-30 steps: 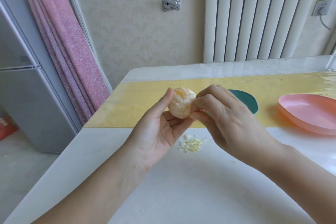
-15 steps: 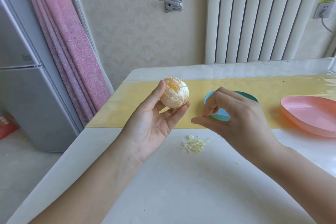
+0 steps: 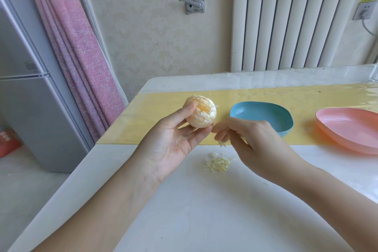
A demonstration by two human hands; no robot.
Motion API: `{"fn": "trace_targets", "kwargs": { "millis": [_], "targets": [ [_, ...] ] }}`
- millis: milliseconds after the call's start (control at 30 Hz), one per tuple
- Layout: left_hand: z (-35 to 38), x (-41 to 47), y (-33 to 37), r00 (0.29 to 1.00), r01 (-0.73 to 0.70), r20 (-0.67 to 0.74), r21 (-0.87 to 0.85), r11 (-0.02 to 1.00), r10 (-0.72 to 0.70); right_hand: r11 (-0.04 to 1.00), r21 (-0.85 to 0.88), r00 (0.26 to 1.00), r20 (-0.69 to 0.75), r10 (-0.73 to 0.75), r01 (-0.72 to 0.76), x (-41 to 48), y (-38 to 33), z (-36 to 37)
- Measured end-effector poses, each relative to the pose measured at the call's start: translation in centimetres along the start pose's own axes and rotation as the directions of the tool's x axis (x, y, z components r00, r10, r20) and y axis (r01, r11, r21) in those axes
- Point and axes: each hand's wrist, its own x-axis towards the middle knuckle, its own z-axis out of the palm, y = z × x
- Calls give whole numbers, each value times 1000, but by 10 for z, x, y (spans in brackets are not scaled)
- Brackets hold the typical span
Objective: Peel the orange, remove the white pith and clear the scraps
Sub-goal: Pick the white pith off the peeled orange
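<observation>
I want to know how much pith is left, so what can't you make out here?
Head view only.
Orange: underside hidden by the left hand.
Right hand: fingertips blurred, so whether they pinch the pith scrap is unclear.
Pink dish: cut off by the right edge.
Blue dish: near rim hidden behind the right hand.
</observation>
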Motion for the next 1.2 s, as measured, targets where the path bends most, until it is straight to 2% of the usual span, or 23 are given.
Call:
{"fn": "trace_targets", "kwargs": {
  "millis": [233, 367, 500, 600, 733, 967, 1100, 1200],
  "targets": [
    [-1, 1, -2, 1000, 3, -10, 27, 1000, -3, 992, 37, 984, -125, 127, -123, 1, -9, -9],
    [-2, 1, -3, 1000, -3, -1, 69, 998, 3, 974, 115, 975, -86, 204, -194, 0, -9, -7],
    [-4, 2, -3, 1000, -2, -5, 106, 994, 3, 965, 108, 970, -20, 241, -238, 0, -8, -6],
    [-5, 3, -4, 1000, 8, -5, 125, 992, -8, 943, 172, 954, -49, 296, -284, 1, -9, -11],
    [-6, 2, -5, 998, -22, 57, 168, 986, 12, 885, 345, 930, -76, 358, -313, 3, -16, -16],
    [-7, 3, -10, 987, -138, 107, 220, 966, 116, 665, 653, 862, -38, 505, -361, 5, -15, -14],
    [-9, 4, -12, 978, -205, 109, 304, 930, 179, 590, 709, 846, 19, 533, -387, 6, -16, -13],
    [-12, 5, -13, 966, -256, 130, 415, 873, 222, 608, 692, 849, 12, 529, -389, 6, -16, -15]
  ]
}}
